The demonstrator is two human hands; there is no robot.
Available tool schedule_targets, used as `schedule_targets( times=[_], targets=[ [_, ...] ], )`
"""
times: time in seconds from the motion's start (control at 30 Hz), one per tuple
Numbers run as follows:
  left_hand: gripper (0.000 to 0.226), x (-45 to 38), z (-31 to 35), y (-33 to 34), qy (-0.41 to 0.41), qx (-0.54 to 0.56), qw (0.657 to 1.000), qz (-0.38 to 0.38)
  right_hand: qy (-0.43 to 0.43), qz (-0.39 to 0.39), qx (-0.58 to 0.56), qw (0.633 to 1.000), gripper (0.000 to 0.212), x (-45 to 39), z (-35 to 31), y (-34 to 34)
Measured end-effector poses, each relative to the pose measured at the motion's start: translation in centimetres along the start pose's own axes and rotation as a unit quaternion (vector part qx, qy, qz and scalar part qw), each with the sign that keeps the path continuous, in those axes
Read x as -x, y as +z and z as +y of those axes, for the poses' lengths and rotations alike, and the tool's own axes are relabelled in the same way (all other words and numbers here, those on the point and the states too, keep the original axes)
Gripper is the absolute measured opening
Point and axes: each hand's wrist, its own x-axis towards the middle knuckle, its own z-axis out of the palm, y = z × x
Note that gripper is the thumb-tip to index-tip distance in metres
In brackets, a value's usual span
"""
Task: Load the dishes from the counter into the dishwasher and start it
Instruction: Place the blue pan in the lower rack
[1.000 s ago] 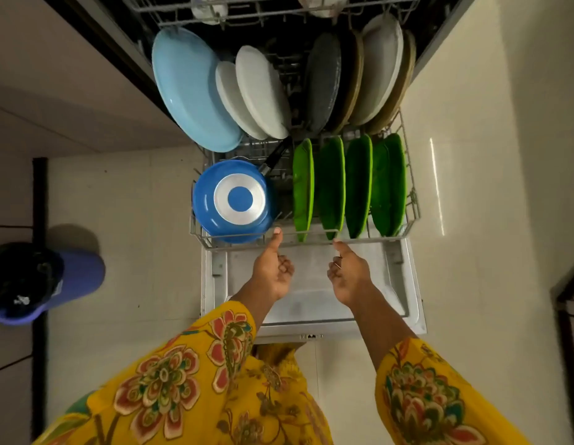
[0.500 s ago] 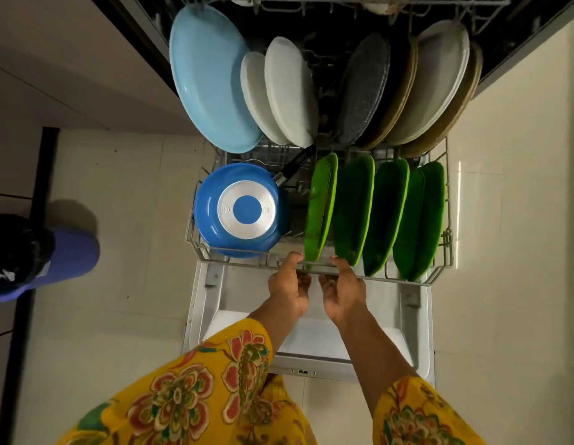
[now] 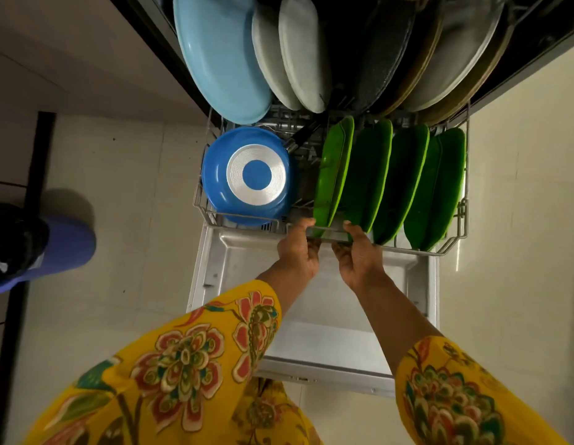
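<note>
Both hands grip the front rail of the lower rack (image 3: 417, 249), side by side: left hand (image 3: 297, 252) and right hand (image 3: 359, 253), fingers curled over the wire. The rack sits extended over the open dishwasher door (image 3: 337, 316), holding green plates (image 3: 388, 181) directly behind the hands and an upturned blue pan (image 3: 247, 176) to their left.

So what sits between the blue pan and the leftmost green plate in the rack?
Head view: only bare wire rack and the blue pan's black handle above; green plate.
</note>
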Motion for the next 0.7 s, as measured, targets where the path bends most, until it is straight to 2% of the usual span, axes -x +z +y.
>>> schedule_targets(
  times=[0.47, 0.53, 0.57, 0.63, 0.7],
  targets=[
    [0.009, -5.1, 4.8, 6.6, 0.032, -0.069, 0.994, -0.078, -0.043, 0.011, 0.040, 0.998, 0.061, -5.1, -4.9, 6.3],
    [0.004, -5.8, 5.5, 7.9, 0.036, -0.078, 0.993, -0.079, -0.049, -0.001, 0.047, 0.998, 0.055, -5.8, -5.7, 7.2],
    [0.007, -6.2, 5.8, 8.6, 0.044, -0.082, 0.992, -0.080, -0.053, -0.008, 0.046, 0.998, 0.049, -6.1, -6.1, 7.7],
    [0.027, -7.1, 6.4, 9.7, 0.064, -0.092, 0.990, -0.081, -0.063, -0.020, 0.034, 0.997, 0.038, -7.0, -6.9, 8.7],
    [0.028, -8.0, 7.0, 10.8, 0.077, -0.106, 0.987, -0.096, -0.076, -0.026, 0.024, 0.996, 0.034, -8.0, -7.4, 9.8]
  ],
)
